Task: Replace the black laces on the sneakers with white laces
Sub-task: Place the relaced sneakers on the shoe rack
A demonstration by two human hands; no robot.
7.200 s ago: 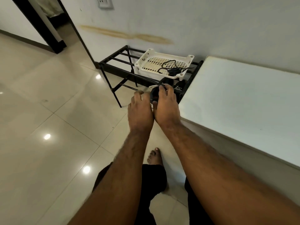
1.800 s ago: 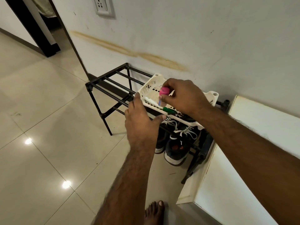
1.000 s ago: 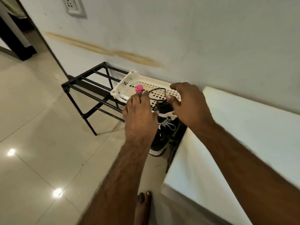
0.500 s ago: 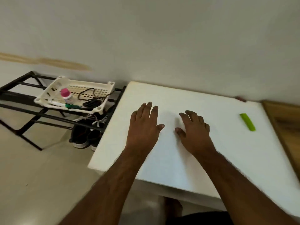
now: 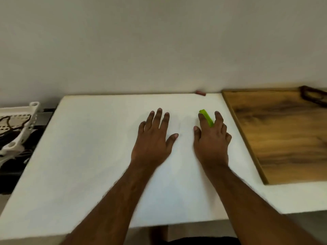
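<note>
Both of my hands lie palm down over the white table [image 5: 88, 156]. My left hand [image 5: 154, 137] is open with its fingers spread and holds nothing. My right hand [image 5: 211, 138] is open too, and its index and middle fingers rest on either side of a small green strip [image 5: 206, 117] lying on the table. At the far left edge a white plastic basket [image 5: 26, 121] holds loose black laces [image 5: 6, 121]. The sneakers are hidden in the dark space [image 5: 10, 174] under the basket.
A wooden tray [image 5: 283, 135] lies on the table's right side, with a dark handle [image 5: 313, 96] at its far corner. A small red object [image 5: 200, 93] sits at the table's back edge against the wall [image 5: 159, 41].
The view has swung right from the shoe rack to the table. Both hands moved right across the tabletop, and my right hand now reaches the green strip.
</note>
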